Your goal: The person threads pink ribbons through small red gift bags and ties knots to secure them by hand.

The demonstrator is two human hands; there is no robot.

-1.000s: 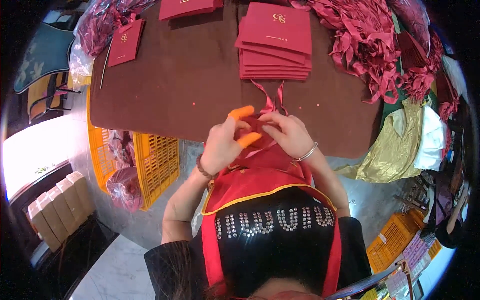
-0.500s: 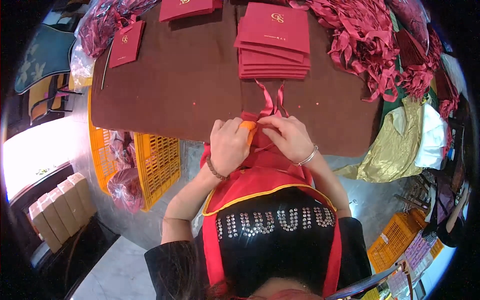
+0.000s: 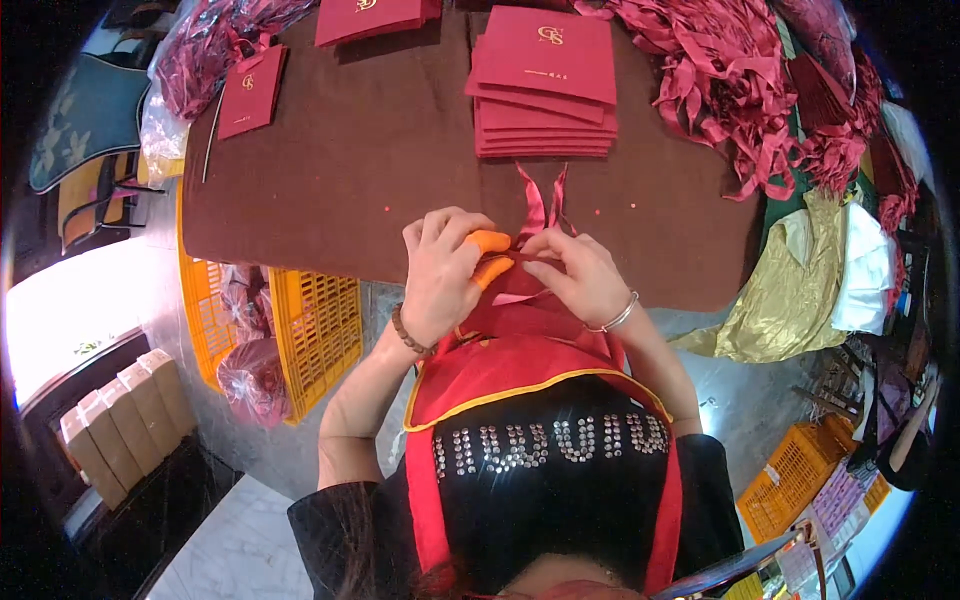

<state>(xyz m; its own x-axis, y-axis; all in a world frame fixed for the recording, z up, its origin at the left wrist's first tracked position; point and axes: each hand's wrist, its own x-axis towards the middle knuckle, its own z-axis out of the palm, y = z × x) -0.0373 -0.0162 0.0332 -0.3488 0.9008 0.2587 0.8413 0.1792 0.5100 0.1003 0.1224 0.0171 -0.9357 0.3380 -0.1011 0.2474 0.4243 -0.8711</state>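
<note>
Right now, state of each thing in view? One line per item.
left hand: pinching the ribbon, orange finger cots on
right hand: pinching the ribbon
ribbon: two tails up on the table
red folders: closed, stacked
loose ribbons: tangled heap
orange crate: open, bagged goods inside

The table (image 3: 400,170) has a brown cloth over it. A stack of dark red folders (image 3: 545,85) sits near the far edge, another red folder (image 3: 375,15) beyond it at the far edge, a single one (image 3: 250,90) by the left corner, and a big heap of red ribbons (image 3: 735,90) on the right side.
</note>
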